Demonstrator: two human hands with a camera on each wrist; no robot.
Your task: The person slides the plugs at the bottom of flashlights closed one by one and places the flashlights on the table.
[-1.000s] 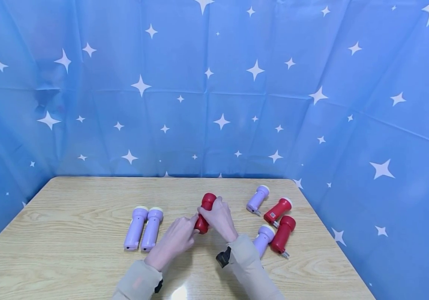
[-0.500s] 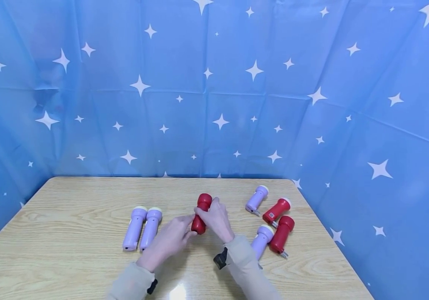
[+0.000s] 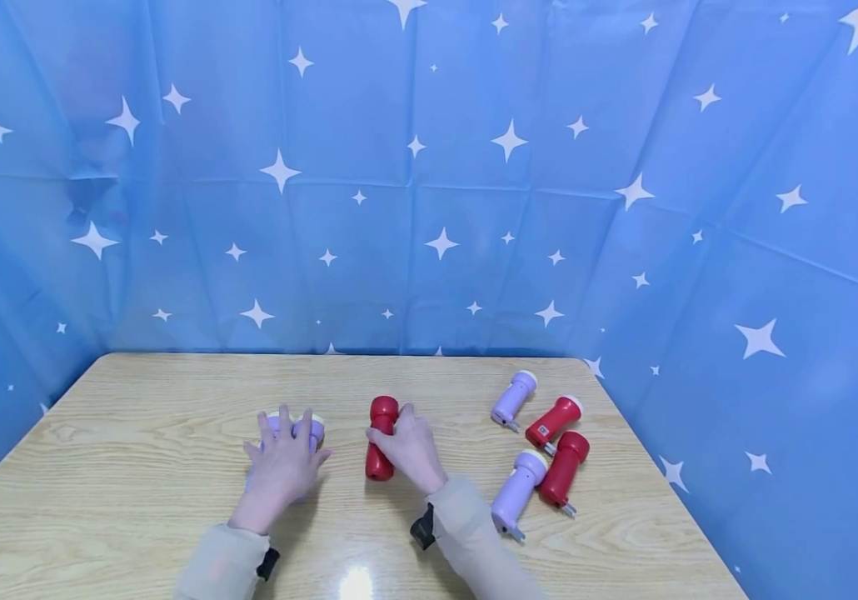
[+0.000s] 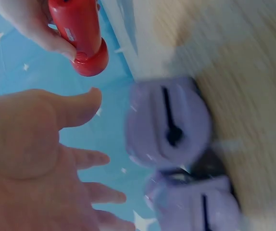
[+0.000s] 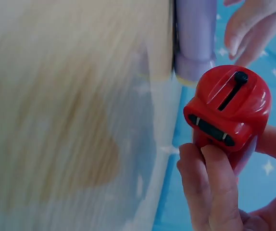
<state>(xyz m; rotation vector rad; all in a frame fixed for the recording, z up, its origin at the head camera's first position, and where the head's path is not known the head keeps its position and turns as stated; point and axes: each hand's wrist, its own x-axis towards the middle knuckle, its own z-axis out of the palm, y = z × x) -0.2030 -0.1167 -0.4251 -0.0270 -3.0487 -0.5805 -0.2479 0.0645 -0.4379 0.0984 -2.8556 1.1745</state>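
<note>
My right hand [image 3: 411, 450] grips a red flashlight [image 3: 380, 457] around its middle, near the centre of the table. In the right wrist view its base [image 5: 234, 103] faces the camera, showing a black slider in a slot. My left hand [image 3: 285, 460] is spread over two purple flashlights [image 3: 315, 432] that lie side by side, hiding most of them in the head view. From the left wrist, the slotted base of the nearer purple flashlight [image 4: 169, 125] shows beside my extended fingers [image 4: 102, 192], with a gap between.
At the right of the wooden table [image 3: 137, 533] lie a small purple flashlight [image 3: 515, 400], a red one [image 3: 553, 421], a darker red one [image 3: 566, 471] and another purple one [image 3: 519, 493], their plug prongs out. A blue starry curtain [image 3: 369, 217] hangs behind.
My left hand has let go of the red flashlight and moved left over the two purple ones, fingers spread. My right hand has carried the red flashlight slightly left and nearer.
</note>
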